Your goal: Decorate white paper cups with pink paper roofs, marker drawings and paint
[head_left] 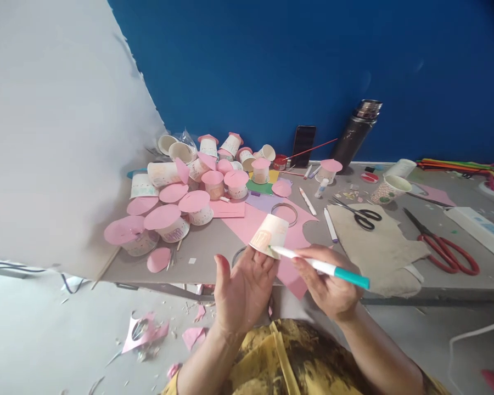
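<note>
My left hand (243, 288) holds a small white paper cup (269, 234) upside down on its fingertips, just above the table's near edge. An orange drawing shows on the cup's side. My right hand (328, 285) is closed on a white marker with a teal cap (325, 267); its tip touches the lower side of the cup. Under both hands lies a pink paper sheet (251, 222) with round holes cut out.
A heap of paper cups with pink round tops (189, 186) fills the table's left. Black scissors (360, 215), red scissors (444, 249), loose markers (330, 225), a patterned cup (389, 189), a phone (303, 145) and a dark flask (356, 134) lie further right. Pink scraps litter the floor.
</note>
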Action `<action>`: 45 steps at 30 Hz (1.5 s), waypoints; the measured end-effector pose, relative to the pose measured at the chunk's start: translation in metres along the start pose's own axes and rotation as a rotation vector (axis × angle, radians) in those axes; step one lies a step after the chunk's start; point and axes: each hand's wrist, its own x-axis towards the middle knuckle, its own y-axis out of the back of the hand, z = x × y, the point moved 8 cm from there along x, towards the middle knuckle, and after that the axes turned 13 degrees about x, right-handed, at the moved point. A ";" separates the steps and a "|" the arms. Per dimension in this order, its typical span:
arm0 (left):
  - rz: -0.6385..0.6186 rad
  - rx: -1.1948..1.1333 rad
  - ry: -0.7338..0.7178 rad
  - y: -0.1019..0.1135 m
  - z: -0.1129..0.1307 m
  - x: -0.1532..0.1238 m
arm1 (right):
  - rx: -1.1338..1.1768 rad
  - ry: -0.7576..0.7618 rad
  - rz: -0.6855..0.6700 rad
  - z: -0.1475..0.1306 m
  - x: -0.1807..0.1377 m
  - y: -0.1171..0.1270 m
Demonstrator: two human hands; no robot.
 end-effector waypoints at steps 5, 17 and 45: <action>0.019 -0.032 0.005 0.000 0.001 0.001 | 0.003 0.021 -0.056 -0.002 0.005 -0.002; -0.044 -0.128 0.055 0.008 -0.001 0.005 | 0.007 -0.037 -0.035 0.006 -0.003 0.005; -0.139 -0.216 0.085 0.001 0.002 0.018 | 0.070 -0.061 0.039 0.015 0.001 0.013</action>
